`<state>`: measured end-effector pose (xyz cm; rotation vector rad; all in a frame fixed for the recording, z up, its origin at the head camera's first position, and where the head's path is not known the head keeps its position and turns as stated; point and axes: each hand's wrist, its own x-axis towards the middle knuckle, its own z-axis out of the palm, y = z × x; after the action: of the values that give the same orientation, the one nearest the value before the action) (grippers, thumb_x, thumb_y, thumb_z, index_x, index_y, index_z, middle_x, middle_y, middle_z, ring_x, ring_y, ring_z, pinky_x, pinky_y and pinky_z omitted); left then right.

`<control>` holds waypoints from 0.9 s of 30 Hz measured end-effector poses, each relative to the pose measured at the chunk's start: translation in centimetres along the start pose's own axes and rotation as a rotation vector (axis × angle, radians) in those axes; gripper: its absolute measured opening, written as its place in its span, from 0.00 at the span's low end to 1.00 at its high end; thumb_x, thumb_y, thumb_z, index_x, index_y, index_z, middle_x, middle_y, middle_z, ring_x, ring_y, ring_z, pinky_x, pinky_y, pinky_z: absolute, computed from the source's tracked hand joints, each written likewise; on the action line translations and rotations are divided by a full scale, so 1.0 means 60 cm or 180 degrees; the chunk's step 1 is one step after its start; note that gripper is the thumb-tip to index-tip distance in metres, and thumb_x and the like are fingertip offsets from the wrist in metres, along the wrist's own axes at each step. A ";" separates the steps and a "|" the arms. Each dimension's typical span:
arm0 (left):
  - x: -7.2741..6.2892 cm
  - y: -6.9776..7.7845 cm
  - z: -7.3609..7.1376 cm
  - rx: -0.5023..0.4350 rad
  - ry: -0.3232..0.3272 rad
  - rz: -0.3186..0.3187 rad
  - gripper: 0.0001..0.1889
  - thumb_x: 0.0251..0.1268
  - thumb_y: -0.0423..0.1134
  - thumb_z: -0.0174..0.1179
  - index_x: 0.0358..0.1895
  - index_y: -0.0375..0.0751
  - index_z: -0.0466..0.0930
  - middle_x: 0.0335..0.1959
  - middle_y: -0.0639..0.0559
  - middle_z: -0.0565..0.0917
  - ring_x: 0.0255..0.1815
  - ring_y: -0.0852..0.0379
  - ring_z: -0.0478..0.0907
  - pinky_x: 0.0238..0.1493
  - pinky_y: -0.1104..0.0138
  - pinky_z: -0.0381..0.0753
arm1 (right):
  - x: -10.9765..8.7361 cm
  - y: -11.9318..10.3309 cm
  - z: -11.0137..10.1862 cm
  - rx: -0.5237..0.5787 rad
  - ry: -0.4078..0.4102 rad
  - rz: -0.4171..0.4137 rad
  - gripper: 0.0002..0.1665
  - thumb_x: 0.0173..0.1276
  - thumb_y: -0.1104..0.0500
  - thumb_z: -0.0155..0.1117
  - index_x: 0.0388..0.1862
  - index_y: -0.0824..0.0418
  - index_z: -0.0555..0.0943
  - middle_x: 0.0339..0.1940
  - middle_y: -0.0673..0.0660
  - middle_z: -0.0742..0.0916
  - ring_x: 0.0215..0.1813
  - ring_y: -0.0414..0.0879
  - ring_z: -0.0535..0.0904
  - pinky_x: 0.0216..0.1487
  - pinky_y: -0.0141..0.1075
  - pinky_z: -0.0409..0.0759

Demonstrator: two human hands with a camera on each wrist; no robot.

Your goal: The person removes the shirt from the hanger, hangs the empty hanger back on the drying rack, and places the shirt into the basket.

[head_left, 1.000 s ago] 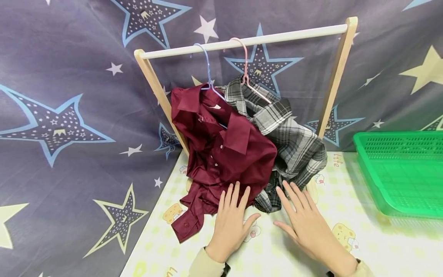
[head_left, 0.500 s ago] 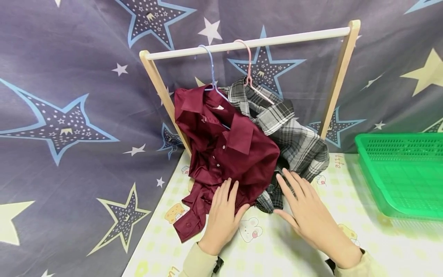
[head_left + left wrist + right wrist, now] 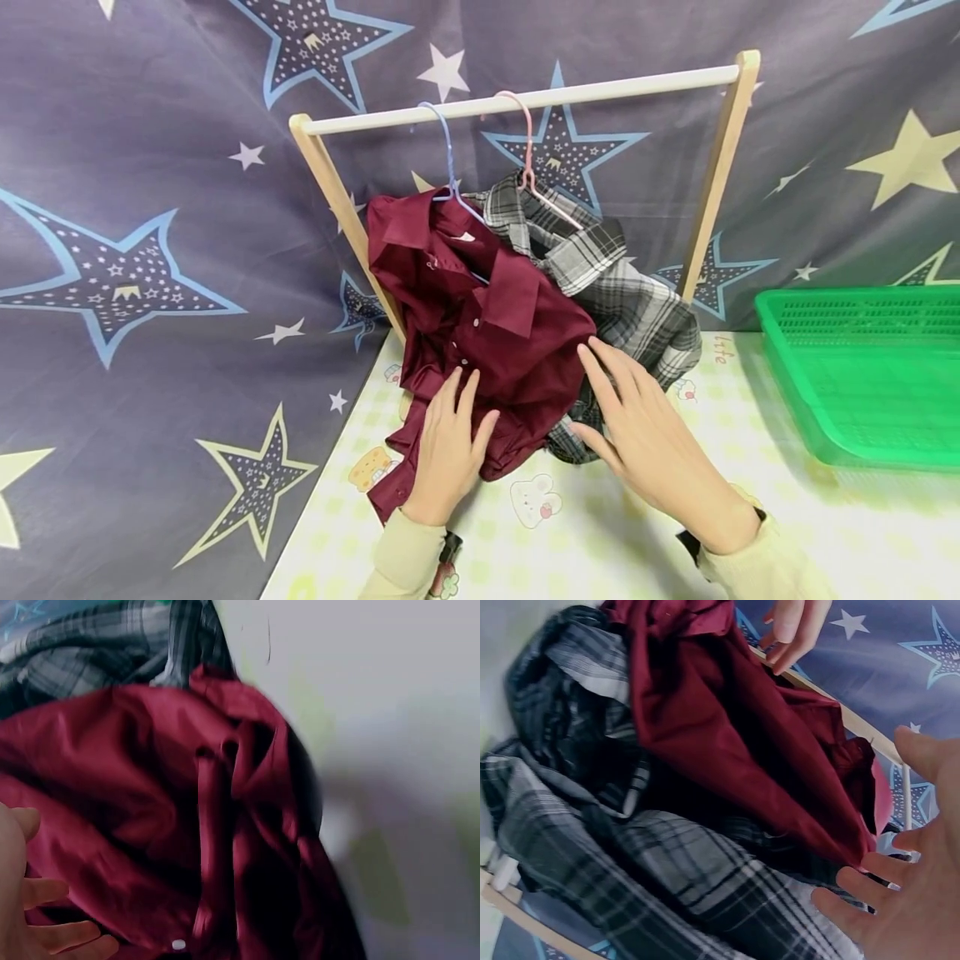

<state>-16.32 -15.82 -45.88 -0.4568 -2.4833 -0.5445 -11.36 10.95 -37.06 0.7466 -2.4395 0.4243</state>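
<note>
A maroon button-up shirt [image 3: 525,375] hangs from a blue hanger [image 3: 451,154], its lower part bunched on the table. Behind it to the right, a grey plaid shirt [image 3: 637,308] hangs on a pink hanger [image 3: 528,142]. My left hand [image 3: 447,446] is over the maroon shirt's lower front, fingers parted and lightly bent; in the left wrist view, its fingers [image 3: 64,935] hold no cloth. At the maroon shirt's right side is my right hand [image 3: 648,429], fingers extended, nothing gripped. Whether its fingertips touch the cloth, I cannot tell.
The hangers hook over the white bar [image 3: 600,90] of a small rack with wooden posts [image 3: 718,179]. A green plastic basket [image 3: 802,400] stands at the right on the patterned tablecloth [image 3: 585,533]. A star-print curtain [image 3: 172,400] closes off the back and left.
My left hand has moved left and a little forward over the maroon shirt. My right hand has shifted left and forward to that shirt's right side. Both shirts stay on the rack.
</note>
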 end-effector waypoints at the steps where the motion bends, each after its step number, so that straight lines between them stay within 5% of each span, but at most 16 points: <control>1: 0.004 -0.003 -0.001 -0.0005 0.0012 -0.0028 0.31 0.74 0.53 0.53 0.75 0.46 0.63 0.73 0.40 0.66 0.72 0.42 0.65 0.71 0.49 0.64 | 0.005 -0.001 -0.002 0.0013 0.0017 -0.0007 0.45 0.78 0.33 0.33 0.81 0.61 0.49 0.79 0.63 0.60 0.75 0.60 0.60 0.74 0.52 0.61; 13: 0.057 -0.021 -0.024 -0.0067 0.0122 -0.0262 0.31 0.75 0.53 0.51 0.75 0.42 0.62 0.74 0.43 0.65 0.72 0.44 0.65 0.71 0.49 0.66 | 0.051 -0.007 -0.018 0.0152 0.0290 -0.0058 0.45 0.77 0.40 0.46 0.79 0.69 0.52 0.76 0.67 0.63 0.74 0.60 0.62 0.76 0.47 0.59; 19: 0.083 -0.040 -0.041 -0.0010 0.0286 -0.0313 0.31 0.75 0.51 0.53 0.74 0.40 0.63 0.72 0.39 0.67 0.72 0.43 0.65 0.70 0.48 0.66 | 0.066 -0.012 -0.019 0.0185 0.0291 -0.0067 0.46 0.72 0.48 0.59 0.78 0.70 0.53 0.74 0.69 0.65 0.73 0.61 0.63 0.75 0.47 0.61; 27: 0.115 -0.065 -0.050 0.0006 0.0534 -0.0317 0.30 0.73 0.45 0.57 0.73 0.38 0.64 0.68 0.37 0.70 0.68 0.40 0.68 0.63 0.45 0.72 | 0.081 -0.011 -0.021 0.0177 0.0378 -0.0050 0.43 0.70 0.52 0.62 0.75 0.72 0.58 0.70 0.69 0.68 0.70 0.62 0.65 0.73 0.48 0.64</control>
<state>-22.11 -19.18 -40.70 -0.2756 -2.3543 -0.5948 -13.84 8.93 -33.14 0.7420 -2.3182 0.5177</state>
